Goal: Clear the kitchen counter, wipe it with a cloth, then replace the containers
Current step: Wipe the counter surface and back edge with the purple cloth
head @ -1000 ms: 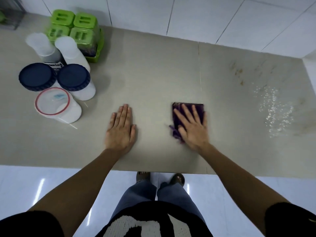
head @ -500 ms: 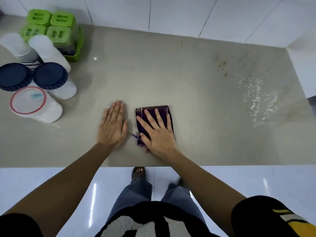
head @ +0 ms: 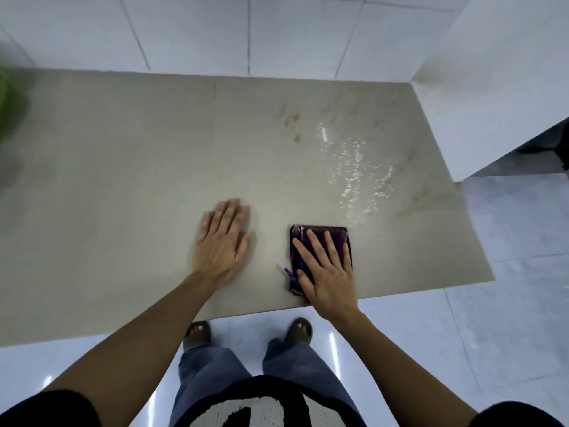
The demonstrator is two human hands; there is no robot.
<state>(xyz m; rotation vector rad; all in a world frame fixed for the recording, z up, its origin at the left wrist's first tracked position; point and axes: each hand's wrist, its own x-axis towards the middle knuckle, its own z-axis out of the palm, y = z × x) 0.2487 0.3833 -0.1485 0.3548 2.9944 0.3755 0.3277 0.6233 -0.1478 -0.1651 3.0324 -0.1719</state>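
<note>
A folded purple cloth (head: 320, 238) lies flat on the beige counter (head: 123, 195) near its front edge. My right hand (head: 328, 272) presses down on the cloth with its fingers spread. My left hand (head: 223, 241) rests flat on the bare counter to the left of the cloth, holding nothing. Water droplets (head: 360, 171) glisten on the counter just beyond the cloth, and a few brown stains (head: 292, 124) sit farther back. Only a blurred green edge of the containers (head: 4, 103) shows at the far left.
White tiled wall (head: 246, 32) runs behind the counter, and a white side wall (head: 492, 87) closes its right end. The counter's front edge is close to my body, with shiny white floor (head: 508, 288) below and to the right.
My view has swung right, so the jars and green containers have left the frame. My right hand has slid the cloth to the right, away from my left hand and toward the droplets.
</note>
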